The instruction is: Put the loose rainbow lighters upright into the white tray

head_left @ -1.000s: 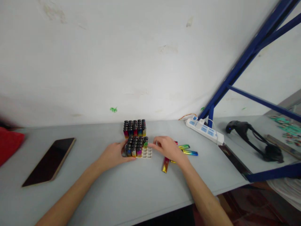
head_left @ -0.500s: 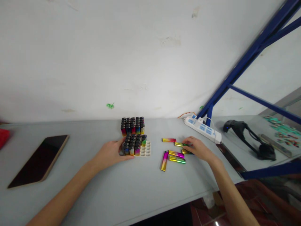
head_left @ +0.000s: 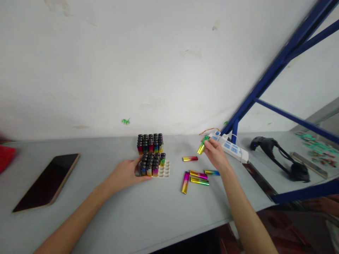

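While the left hand (head_left: 128, 172) is clasping the left end of the white tray (head_left: 165, 172), with its thumb lying along the near edge and its fingers curling round behind, the right hand (head_left: 215, 153) is pinching one green-and-yellow lighter (head_left: 201, 146) between thumb and fingertips, above the table (head_left: 148, 218) and near the power strip (head_left: 233, 150). From the head camera, the tray is looking more than half full: black-topped lighters (head_left: 150, 165) are standing close together across its left and middle, and a short column beside them is taking up only the back places. Toward the right, pale holes are showing bare, some in front of that short column and a whole line along the right edge. Just behind the tray, a packed block of lighters (head_left: 150, 144) is standing upright, and this part is seeming finished (whether a tray is sitting under it, I cannot tell). What is seeming left is lying loose to the right of the tray: a red-and-gold lighter (head_left: 190, 158) is resting apart at the back, a purple lighter (head_left: 185, 182) is pointing toward the near edge, and a magenta lighter (head_left: 198, 174), a green-and-gold lighter (head_left: 199, 181) and a blue lighter (head_left: 212, 172) are lying near one another. Counting the pinched one, six are waiting outside the tray.
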### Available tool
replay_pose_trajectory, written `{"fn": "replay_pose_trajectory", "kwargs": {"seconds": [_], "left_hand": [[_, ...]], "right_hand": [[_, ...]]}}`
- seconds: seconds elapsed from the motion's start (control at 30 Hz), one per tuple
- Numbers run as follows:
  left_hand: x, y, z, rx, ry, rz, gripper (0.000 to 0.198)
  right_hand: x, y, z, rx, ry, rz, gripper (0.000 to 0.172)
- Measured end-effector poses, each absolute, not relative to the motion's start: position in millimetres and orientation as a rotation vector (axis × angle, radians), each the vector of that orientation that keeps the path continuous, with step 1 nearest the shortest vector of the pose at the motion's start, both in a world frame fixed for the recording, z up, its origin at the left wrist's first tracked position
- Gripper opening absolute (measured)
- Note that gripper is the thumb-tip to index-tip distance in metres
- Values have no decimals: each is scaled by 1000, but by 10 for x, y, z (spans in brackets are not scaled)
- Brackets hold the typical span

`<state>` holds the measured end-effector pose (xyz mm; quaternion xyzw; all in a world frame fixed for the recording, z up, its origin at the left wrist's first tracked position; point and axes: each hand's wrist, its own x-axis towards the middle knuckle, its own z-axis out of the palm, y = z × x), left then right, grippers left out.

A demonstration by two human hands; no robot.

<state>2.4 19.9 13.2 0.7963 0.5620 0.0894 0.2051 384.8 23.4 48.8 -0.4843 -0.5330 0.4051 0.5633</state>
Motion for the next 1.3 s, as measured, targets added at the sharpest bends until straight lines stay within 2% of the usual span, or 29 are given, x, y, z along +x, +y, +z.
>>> {"fn": "replay_pose_trajectory", "kwargs": {"seconds": [0.2,0.4,0.47,0.63,0.87,1.13,1.3], "left_hand": [[30,171,161,2264,1569,187,74],[15,173,141,2268,1541,183,82],[18,175,147,2273,1548,173,82],[31,173,173,2276,1577,146,75],[19,181,154,2275,1583,133,72],[17,174,144,2300,1599,143,69],[18,151,155,2282,1554,203,69]], "right_hand": [[3158,375,453,-902,-1102,1321,48],[2871,259,186,-888,-1134,1469,52],[2831,222,137,-923,-1150,1465,51],[2714,175,110,-1070,-1121,1445,68],[2622,133,88,-1230,-1092,1339,54],[2685,157,65,-1069,-1180,1310,66],[2775,77,146,-1058,-1576,966,48]]}}
